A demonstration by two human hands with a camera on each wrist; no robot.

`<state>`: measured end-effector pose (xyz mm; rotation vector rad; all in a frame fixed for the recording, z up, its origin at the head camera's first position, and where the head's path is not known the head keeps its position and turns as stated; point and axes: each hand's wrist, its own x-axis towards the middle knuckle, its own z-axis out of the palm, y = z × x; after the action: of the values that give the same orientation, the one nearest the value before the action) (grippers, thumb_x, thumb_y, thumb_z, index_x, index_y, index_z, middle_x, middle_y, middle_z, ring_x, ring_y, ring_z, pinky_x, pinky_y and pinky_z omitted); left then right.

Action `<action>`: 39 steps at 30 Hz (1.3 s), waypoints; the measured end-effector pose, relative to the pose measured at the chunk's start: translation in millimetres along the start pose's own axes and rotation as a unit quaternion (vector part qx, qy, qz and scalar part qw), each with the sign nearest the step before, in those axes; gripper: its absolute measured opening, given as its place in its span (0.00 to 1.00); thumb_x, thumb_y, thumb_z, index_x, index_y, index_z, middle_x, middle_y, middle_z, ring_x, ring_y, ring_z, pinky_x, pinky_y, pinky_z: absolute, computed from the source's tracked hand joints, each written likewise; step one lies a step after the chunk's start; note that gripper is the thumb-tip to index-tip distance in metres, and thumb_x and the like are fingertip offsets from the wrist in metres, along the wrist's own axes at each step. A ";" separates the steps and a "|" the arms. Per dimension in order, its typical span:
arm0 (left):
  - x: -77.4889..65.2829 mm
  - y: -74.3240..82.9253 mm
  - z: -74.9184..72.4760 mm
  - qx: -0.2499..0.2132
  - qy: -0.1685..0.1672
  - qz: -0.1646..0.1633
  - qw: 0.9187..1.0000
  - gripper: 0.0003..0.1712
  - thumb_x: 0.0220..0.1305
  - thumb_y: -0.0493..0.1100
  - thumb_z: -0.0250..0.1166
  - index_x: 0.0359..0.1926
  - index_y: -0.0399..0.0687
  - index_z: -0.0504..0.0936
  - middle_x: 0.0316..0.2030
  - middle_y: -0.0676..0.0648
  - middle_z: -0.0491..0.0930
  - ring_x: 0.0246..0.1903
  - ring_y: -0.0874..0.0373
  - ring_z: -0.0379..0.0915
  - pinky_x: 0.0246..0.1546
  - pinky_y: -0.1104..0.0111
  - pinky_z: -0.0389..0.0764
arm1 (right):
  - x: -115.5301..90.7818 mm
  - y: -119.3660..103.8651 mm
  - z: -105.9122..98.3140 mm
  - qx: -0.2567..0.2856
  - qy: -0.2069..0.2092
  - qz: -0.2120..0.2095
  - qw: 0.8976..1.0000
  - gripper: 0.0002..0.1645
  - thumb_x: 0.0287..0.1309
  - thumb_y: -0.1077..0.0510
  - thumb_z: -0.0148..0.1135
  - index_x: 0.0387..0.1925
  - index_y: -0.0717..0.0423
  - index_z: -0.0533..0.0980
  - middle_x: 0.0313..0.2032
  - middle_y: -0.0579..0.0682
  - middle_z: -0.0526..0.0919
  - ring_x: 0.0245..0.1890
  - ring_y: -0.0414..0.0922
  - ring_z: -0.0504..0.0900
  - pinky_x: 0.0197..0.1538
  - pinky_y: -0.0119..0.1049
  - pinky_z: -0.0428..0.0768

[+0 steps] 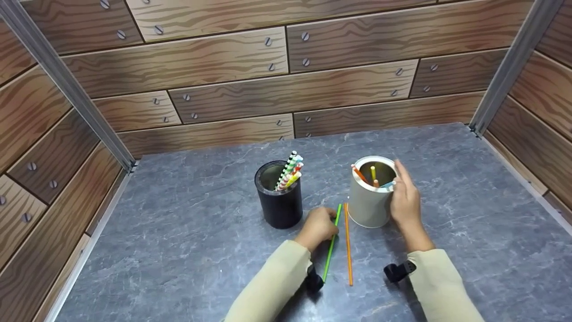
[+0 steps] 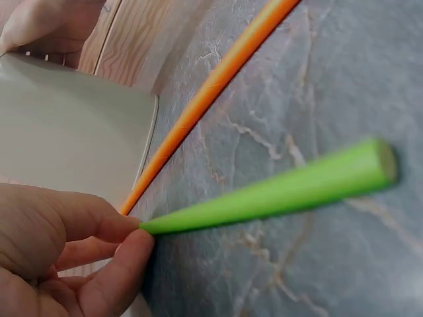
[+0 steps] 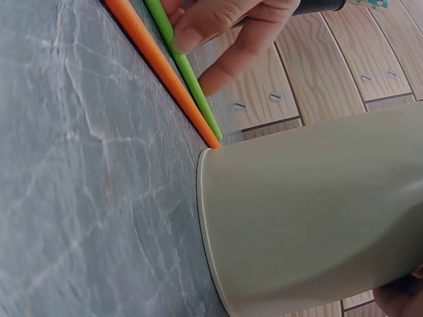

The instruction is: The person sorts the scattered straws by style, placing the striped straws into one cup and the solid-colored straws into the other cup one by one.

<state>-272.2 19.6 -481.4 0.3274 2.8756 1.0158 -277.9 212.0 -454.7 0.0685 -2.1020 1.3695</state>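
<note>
My left hand pinches a thin green stick between thumb and finger, low over the grey surface; the left wrist view shows the fingertips on the green stick. Beside it lies an orange stick, its far end near the base of a whitish can. Several coloured sticks stand inside that can. Against the can's right side rests my right hand, fingers fairly straight and pointing up past the rim. In the right wrist view the can hides most of that hand.
A black can stands left of the whitish one, with several striped straws leaning in it. Wood-patterned walls enclose the grey marbled table at the back and sides.
</note>
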 end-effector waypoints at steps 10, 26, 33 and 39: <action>-1.3 7.1 4.9 0.062 0.009 0.028 0.998 0.17 0.30 0.36 0.72 0.20 0.48 0.69 0.16 0.54 0.66 0.19 0.57 0.62 0.19 0.68 0.65 | 0.7 -0.6 -1.1 0.000 -0.004 0.003 1.000 0.26 0.65 0.62 0.37 0.62 0.68 0.63 0.61 0.64 0.66 0.64 0.59 0.61 0.66 0.43 0.57; -2.5 -1.2 1.9 -0.021 0.005 -0.009 1.000 0.18 0.30 0.34 0.70 0.28 0.43 0.74 0.18 0.55 0.66 0.22 0.57 0.63 0.22 0.70 0.65 | 1.2 -1.1 -1.0 0.003 -0.008 0.013 1.000 0.27 0.65 0.62 0.36 0.63 0.66 0.63 0.62 0.61 0.66 0.64 0.56 0.61 0.67 0.39 0.57; -3.6 -7.1 2.7 -0.099 0.011 -0.058 0.993 0.22 0.35 0.33 0.68 0.37 0.43 0.74 0.29 0.48 0.74 0.28 0.56 0.67 0.30 0.69 0.72 | 0.5 -1.4 -1.1 0.009 -0.004 0.015 1.000 0.27 0.64 0.62 0.37 0.63 0.66 0.63 0.62 0.62 0.67 0.64 0.56 0.62 0.66 0.39 0.57; -5.4 -11.9 5.1 -0.229 0.037 -0.080 0.969 0.21 0.38 0.29 0.63 0.39 0.43 0.72 0.23 0.50 0.74 0.19 0.61 0.65 0.21 0.73 0.69 | 0.2 -2.0 -0.6 0.015 0.002 0.005 1.000 0.26 0.65 0.63 0.37 0.62 0.68 0.64 0.61 0.64 0.67 0.64 0.59 0.62 0.66 0.35 0.57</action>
<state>-268.3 12.5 -492.8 0.0237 2.5607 1.6317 -277.1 211.6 -452.8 0.0683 -2.0816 1.4052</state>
